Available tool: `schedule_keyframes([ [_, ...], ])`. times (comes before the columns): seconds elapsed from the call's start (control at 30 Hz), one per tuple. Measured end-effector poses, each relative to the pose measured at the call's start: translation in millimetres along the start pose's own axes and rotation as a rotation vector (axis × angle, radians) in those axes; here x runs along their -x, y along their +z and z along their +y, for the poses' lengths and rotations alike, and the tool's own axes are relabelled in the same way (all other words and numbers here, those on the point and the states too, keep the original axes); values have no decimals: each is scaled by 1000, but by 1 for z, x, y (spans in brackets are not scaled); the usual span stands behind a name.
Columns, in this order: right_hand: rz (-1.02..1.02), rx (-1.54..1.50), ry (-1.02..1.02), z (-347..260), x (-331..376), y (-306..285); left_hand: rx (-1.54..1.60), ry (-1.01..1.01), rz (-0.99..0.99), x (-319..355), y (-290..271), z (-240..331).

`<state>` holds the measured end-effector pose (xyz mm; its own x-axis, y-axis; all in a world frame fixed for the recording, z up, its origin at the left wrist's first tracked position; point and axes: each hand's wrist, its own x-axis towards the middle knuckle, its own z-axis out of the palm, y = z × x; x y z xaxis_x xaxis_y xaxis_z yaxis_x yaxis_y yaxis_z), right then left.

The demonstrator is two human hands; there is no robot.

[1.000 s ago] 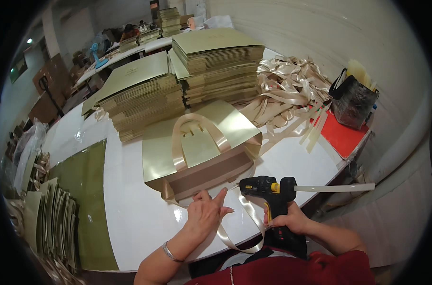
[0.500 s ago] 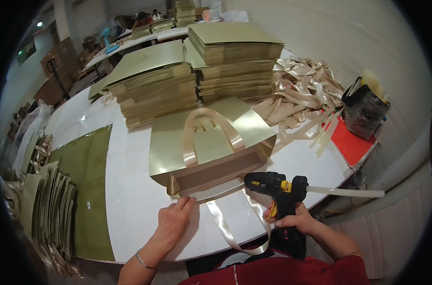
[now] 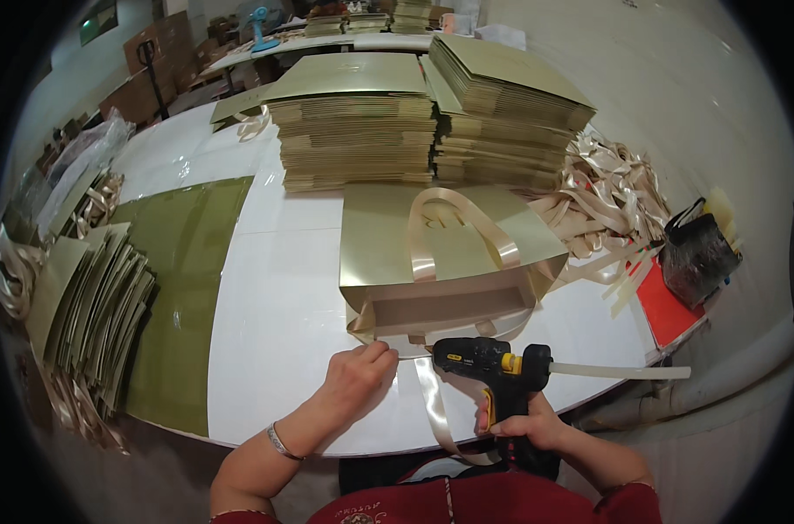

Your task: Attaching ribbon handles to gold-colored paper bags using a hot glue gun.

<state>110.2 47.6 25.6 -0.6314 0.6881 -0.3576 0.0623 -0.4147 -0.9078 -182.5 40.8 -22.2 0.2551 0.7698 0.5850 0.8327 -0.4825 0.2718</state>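
My left hand (image 3: 359, 377) pinches the ribbon (image 3: 438, 403) end at the near edge of the gold bag (image 3: 441, 253), which lies flat just ahead. My right hand (image 3: 524, 425) grips the glue gun (image 3: 489, 360), nozzle pointing left toward that pinch. The ribbon runs back toward me between both hands; left is nearer the bag.

Right hand (image 3: 521, 428) grips black-yellow glue gun (image 3: 489, 362) at counter (image 3: 275, 332) near edge; left hand (image 3: 359, 377) pinches ribbon (image 3: 435, 402) end just below open gold gift bag (image 3: 445, 262).
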Motion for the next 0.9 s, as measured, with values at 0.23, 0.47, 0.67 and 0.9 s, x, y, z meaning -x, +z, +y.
schedule_keyframes([
  [0.23,-26,-87,-37,-11,-13,-1,16,11,17,5,6,-2],
  [0.47,-17,-105,-46,-20,-15,8,2,50,-28,6,3,2],
  [0.67,-67,-238,70,-12,-52,22,33,33,-41,9,3,6],
  [0.9,141,-269,-32,-11,-39,14,25,37,-71,10,2,6],
])
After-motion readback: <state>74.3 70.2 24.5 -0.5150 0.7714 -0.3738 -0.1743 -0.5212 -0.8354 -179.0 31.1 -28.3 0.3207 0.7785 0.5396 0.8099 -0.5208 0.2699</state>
